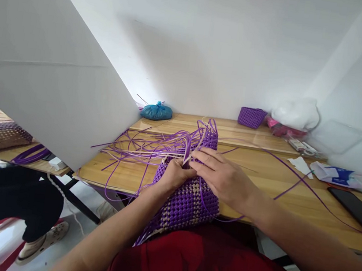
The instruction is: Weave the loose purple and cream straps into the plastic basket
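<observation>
A purple and beige woven basket (185,205) rests against my body at the table's front edge, tilted. Many loose purple and beige weaving strips (146,146) fan out from its upper edge to the left. My left hand (176,175) is closed, pinching strips at that edge. Close beside it, my right hand (218,171) has its fingers bent together on the strips, with the fingertips meeting near the left thumb. Exactly which strip each hand pinches is hidden. One long purple strip (318,191) trails rightward across the table.
On the wooden table (257,163) lie a black phone (356,212) and a blue-white packet (337,175). A small purple basket (252,117), a blue bag (156,111) and a white bag (296,113) stand at the back. A grey panel (44,55) rises left; a person's leg (38,205) shows beyond.
</observation>
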The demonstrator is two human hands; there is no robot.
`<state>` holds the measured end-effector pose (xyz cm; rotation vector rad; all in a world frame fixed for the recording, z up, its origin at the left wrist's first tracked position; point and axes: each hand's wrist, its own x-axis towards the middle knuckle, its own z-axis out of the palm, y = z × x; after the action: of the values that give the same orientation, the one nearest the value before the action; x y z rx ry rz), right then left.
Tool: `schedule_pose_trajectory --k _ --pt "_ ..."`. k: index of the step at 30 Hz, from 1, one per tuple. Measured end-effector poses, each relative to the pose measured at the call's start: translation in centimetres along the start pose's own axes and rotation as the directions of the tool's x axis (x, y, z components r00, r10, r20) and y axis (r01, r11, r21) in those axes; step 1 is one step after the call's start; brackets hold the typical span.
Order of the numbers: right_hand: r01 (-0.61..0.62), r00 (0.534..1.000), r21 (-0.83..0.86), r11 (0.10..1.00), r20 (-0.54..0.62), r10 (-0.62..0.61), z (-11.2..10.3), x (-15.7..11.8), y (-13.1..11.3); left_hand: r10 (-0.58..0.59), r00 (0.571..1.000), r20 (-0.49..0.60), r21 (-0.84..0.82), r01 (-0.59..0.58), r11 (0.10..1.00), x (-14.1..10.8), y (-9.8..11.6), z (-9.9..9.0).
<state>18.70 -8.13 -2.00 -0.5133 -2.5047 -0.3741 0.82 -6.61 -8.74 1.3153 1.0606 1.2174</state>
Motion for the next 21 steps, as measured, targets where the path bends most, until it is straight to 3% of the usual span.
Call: schedule_pose_trajectory --k 4,6,8,10,12,14,17,21 --pt "0.107 0.992 -0.168 0.98 0.091 -0.092 1.1 1.1 2.4 0.009 1.0 0.003 -0.048 -0.008 0.999 -0.1 -0.1 0.1" --pt "0.141 0.983 -0.256 0.956 0.155 -0.103 0.4 1.5 3.1 0.01 1.0 0.0 -0.076 -0.01 0.997 -0.1 0.0 0.2" --pt "0.121 0.963 -0.304 0.945 0.267 -0.037 -0.8 2.0 2.8 -0.003 1.0 -0.016 -0.064 0.002 0.998 -0.1 0.0 0.2" --pt "0.037 0.902 -0.243 0.969 0.426 0.072 -1.9 2.7 1.9 -0.004 1.0 -0.014 -0.049 0.003 0.999 -0.1 0.0 0.2" --pt "-0.12 0.809 -0.098 0.988 0.568 0.155 -2.4 3.5 1.3 0.03 0.999 0.019 -0.066 -0.029 0.997 -0.2 0.0 0.2" --pt "-0.281 0.768 0.038 0.959 0.607 0.201 -2.1 4.2 1.3 0.069 0.997 0.046 -0.105 -0.064 0.992 -0.3 0.0 0.3" --pt "-0.377 0.825 0.054 0.925 0.474 0.308 -0.7 4.8 2.6 0.081 0.996 0.029 -0.144 -0.076 0.987 -0.5 -0.3 0.3" --pt "-0.22 0.915 0.089 0.972 0.363 0.174 0.7 3.9 3.7 0.068 0.998 0.009 -0.188 -0.065 0.98 -0.6 -0.7 0.2"
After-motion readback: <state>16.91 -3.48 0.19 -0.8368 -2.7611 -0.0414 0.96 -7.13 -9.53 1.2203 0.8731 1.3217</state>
